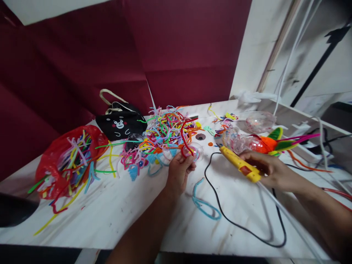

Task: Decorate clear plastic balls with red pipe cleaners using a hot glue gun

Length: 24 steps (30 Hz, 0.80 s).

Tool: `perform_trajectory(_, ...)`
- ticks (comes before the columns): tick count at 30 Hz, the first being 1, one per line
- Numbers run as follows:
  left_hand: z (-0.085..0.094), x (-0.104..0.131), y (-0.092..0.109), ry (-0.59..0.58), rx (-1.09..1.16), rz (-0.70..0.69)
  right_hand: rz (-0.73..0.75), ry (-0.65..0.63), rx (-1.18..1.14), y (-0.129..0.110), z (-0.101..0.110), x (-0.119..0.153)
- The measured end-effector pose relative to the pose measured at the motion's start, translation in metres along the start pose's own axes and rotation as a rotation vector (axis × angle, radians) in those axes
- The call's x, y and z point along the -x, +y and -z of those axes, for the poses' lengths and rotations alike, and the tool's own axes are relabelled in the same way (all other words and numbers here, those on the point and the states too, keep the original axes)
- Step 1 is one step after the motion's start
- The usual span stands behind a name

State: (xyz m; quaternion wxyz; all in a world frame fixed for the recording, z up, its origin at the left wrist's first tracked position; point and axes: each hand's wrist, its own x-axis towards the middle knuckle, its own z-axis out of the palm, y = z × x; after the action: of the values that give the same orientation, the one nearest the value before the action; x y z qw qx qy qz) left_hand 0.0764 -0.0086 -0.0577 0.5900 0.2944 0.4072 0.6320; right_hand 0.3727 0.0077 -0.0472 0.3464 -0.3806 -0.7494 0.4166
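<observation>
Closest to you is the white table, with a looped blue stem lying on it, on the near side of the heap of fuzzy coloured stems. A black cord curves around to the right of that loop.

Your left hand is just in front of the heap's right part, its thumb and fingers pinched together on a red stem that curves upward. A clear dome shows just beside those fingertips; you cannot tell from here whether the hand touches it.

Your right hand, to the right of the heap and nearer you, is clasped around a yellow tool, its tip pointing back toward the heap. A white cord runs from its rear end.

Left of the heap, a red bag lies open, full of stems. Right of the heap is an orange piece with green leaf shapes. Behind the heap's left side sits a black bag; beyond everything hangs a maroon backdrop.
</observation>
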Motion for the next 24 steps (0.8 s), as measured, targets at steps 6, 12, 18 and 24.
perform_trajectory(6, -0.003, 0.003, -0.003, -0.025, -0.071, -0.005, -0.143, -0.108, -0.429, 0.007, -0.024, 0.005)
perform_trajectory(12, -0.007, 0.007, -0.002, -0.032, -0.112, 0.004, -0.174, -0.218, -0.577, 0.008, -0.043, 0.005)
perform_trajectory(18, -0.008, 0.009, -0.004, -0.049, -0.135, -0.006, -0.218, -0.236, -0.541, 0.002, -0.040, 0.005)
perform_trajectory(24, -0.006, 0.008, -0.006, -0.070, -0.144, -0.019, -0.185, -0.254, -0.526, 0.003, -0.039, 0.005)
